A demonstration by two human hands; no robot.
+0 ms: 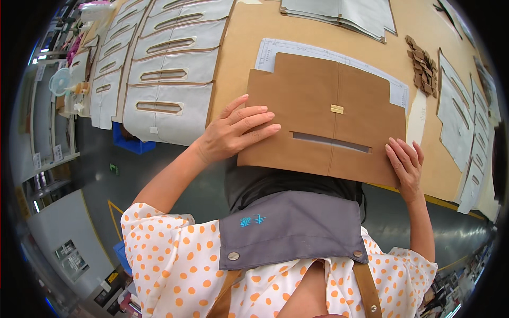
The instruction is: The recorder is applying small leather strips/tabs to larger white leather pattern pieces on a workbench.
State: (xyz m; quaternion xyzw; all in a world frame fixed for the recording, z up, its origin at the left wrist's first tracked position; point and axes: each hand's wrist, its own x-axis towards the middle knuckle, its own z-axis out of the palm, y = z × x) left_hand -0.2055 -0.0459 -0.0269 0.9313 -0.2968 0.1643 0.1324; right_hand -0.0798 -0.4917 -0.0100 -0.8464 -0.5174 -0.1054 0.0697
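Currently, slotted grey pieces (198,102) are lying in rows leftward on the tan table (238,63); brown strips (423,66) are sitting rightward. The brown panel (297,114) is lying before me, partly covering a white sheet (397,91). My left hand (231,131) is resting half-open on its left side; my right hand (406,167) is curling over its right edge. Thumbs hidden; cannot tell grip.

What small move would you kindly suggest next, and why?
Perhaps slide the brown panel slightly farther onto the table: the left hand and right hand touch its sides, and its near edge seems to overhang the table's front.
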